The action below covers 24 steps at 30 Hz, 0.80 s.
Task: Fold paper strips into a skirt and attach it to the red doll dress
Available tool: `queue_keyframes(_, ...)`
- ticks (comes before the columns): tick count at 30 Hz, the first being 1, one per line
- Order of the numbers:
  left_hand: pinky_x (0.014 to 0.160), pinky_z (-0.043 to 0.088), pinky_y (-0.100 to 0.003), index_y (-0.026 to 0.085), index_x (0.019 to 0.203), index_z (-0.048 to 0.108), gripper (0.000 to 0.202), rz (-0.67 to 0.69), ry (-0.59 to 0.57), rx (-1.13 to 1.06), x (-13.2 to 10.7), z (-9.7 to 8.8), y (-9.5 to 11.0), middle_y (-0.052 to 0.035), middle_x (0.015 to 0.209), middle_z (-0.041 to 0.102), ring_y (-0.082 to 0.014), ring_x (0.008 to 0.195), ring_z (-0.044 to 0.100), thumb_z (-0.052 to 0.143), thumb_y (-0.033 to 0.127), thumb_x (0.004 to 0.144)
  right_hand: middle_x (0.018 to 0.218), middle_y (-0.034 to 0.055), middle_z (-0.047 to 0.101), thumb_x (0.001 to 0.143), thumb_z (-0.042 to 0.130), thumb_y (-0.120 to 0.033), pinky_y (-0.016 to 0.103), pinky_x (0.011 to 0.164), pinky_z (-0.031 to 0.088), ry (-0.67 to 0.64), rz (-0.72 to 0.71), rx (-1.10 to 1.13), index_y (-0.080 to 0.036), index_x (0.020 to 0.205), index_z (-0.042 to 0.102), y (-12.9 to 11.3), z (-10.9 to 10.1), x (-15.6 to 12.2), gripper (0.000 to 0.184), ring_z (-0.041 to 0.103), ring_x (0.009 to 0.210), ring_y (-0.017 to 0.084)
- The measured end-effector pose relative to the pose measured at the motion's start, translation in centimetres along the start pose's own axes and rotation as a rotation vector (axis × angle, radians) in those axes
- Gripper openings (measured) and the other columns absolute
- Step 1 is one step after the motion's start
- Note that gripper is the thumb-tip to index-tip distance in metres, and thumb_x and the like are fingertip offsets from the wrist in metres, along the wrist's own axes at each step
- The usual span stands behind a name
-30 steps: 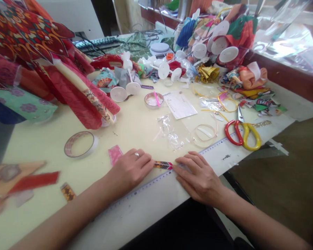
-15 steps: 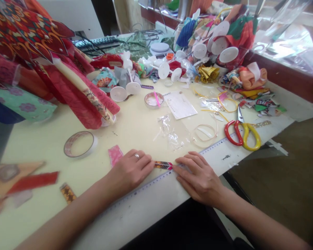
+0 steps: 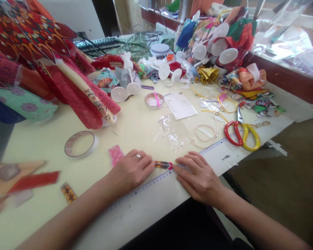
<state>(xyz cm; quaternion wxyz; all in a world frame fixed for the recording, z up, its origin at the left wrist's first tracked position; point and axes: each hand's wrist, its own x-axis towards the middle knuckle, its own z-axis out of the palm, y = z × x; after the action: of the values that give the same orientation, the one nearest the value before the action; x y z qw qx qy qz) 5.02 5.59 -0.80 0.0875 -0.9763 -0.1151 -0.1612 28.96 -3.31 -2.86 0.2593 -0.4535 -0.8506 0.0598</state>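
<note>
A narrow patterned red paper strip (image 3: 163, 165) lies flat near the front edge of the cream table (image 3: 135, 128), along a printed ruler scale (image 3: 146, 187). My left hand (image 3: 131, 170), with a ring on one finger, presses down on the strip's left end with fingers curled together. My right hand (image 3: 198, 175) lies flat with fingers stretched out, its fingertips touching the strip's right end. A pink paper scrap (image 3: 115, 154) sits just left of my left hand.
A tape roll (image 3: 80, 143) lies to the left, red-and-yellow scissors (image 3: 242, 133) to the right, clear plastic wrap (image 3: 172, 132) and a thin ring (image 3: 205, 133) in the middle. Folded red patterned paper fans (image 3: 67, 80) pile at left. White plastic stands and coloured paper clutter the back.
</note>
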Motion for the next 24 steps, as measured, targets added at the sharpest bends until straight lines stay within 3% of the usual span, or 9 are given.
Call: queue_keyframes(24,0.064,0.049,-0.034,0.007,0.092,0.062,0.015,0.078,-0.031,0.100,0.11,0.22,0.25,-0.0106,0.084,0.063,-0.0200,0.073,0.056,0.049,0.008,0.086,0.108,0.0109,0.056,0.082,0.054,-0.012,0.045,0.099,0.038,0.012,-0.012,-0.004,-0.013,0.107,0.060,-0.16,-0.09,0.04,0.025,0.050,0.102,0.022)
